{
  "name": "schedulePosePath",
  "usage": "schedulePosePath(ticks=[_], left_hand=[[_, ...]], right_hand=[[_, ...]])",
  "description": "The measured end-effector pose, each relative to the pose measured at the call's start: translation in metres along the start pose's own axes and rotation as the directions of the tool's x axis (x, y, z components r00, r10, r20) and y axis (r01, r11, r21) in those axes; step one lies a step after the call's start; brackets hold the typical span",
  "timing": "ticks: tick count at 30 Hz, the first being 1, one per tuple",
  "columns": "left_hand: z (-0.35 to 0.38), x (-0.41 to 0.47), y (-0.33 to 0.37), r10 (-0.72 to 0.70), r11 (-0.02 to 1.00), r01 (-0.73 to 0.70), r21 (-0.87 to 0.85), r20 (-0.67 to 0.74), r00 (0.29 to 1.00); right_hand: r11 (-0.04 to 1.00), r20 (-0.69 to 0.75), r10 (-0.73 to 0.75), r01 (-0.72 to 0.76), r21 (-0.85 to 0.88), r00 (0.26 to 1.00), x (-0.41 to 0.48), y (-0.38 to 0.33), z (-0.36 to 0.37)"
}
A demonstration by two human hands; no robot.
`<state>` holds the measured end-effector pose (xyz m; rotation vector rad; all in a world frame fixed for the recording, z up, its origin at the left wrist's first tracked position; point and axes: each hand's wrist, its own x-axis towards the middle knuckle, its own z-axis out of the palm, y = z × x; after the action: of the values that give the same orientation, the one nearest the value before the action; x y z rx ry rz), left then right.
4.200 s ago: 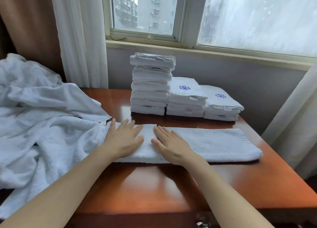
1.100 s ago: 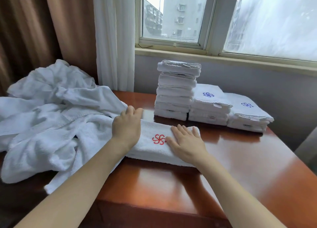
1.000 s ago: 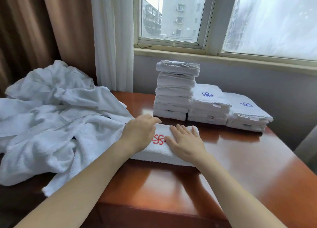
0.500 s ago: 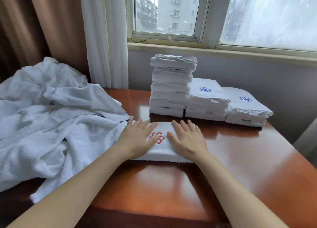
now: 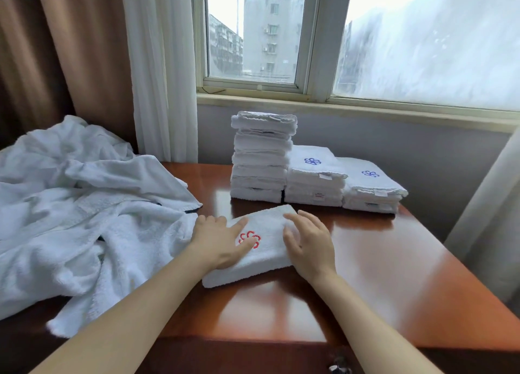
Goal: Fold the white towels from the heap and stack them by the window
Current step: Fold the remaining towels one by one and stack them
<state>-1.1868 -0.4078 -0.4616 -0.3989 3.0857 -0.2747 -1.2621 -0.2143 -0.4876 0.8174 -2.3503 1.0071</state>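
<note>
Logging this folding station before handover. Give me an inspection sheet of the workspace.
Surface: glossy wooden table, reflecting window light.
Job's things: folded towel with red emblem under both hands; unfolded heap at left; three folded stacks by the window, leftmost tallest.
Clutter: small dark object at near edge, unclear.
Hands: left hand flat on the towel; right hand at its right edge, fingers loosely curved.
Cables: thin dark line on the sill, possibly a wire.
Surroundings: window, white curtain, brown curtain.

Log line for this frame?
phase: folded, not stacked | left hand: flat on folded towel | right hand: curved over its right edge | stacks: three by window
</note>
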Motion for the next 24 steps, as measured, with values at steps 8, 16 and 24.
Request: schedulePosePath(ticks=[8,16,24], left_hand=[[-0.021,-0.027,0.040,0.047,0.986,-0.031,-0.163,0.096,0.994],[-0.033,-0.039,0.038,0.156,0.756,0.040,-0.653,0.239,0.959],[-0.025,-0.042,0.036,0.308,0.661,0.038,-0.750,0.317,0.897]], right_hand=[[0.745,0.251,0.504,-0.563,0.357,0.826,-0.009,0.007,-0.028],[0.668,0.515,0.561,-0.722,0.182,0.649,-0.003,0.014,-0.070],[0.569,0.695,0.461,-0.785,0.246,0.552,-0.015,0.009,-0.088]])
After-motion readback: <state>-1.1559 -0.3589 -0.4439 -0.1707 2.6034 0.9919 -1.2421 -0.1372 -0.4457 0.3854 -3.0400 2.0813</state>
